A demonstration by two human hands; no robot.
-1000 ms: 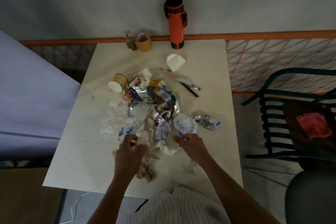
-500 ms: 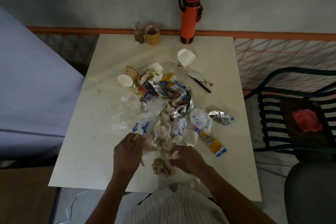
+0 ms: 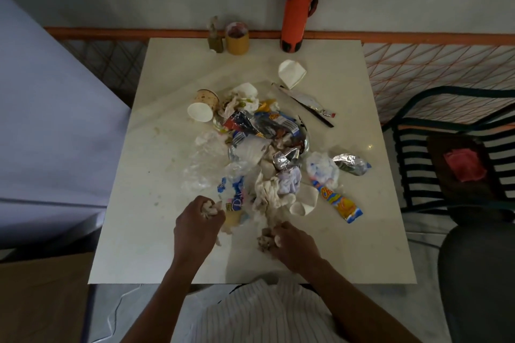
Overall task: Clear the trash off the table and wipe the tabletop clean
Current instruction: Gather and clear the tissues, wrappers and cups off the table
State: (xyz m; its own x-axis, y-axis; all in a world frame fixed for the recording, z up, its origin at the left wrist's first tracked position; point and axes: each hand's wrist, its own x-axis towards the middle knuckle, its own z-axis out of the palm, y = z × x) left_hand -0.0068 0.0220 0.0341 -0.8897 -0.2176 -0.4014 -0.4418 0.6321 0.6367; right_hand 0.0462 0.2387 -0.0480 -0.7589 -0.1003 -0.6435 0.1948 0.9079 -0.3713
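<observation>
A heap of trash lies in the middle of the white table: foil wrappers, crumpled tissues, clear plastic, and a tipped paper cup. At the heap's near edge my left hand grips a crumpled tissue. My right hand grips a brownish crumpled wad on the tabletop. An orange-and-blue snack wrapper and a foil packet lie to the right of the heap.
An orange bottle, a yellow cup and a small brown bottle stand at the table's far edge. A flattened white cup lies behind the heap. A dark chair with a red cloth stands at the right.
Both hands have drawn back toward the near edge, each curled round crumpled paper. The orange-and-blue wrapper came into sight where the right hand had been.
</observation>
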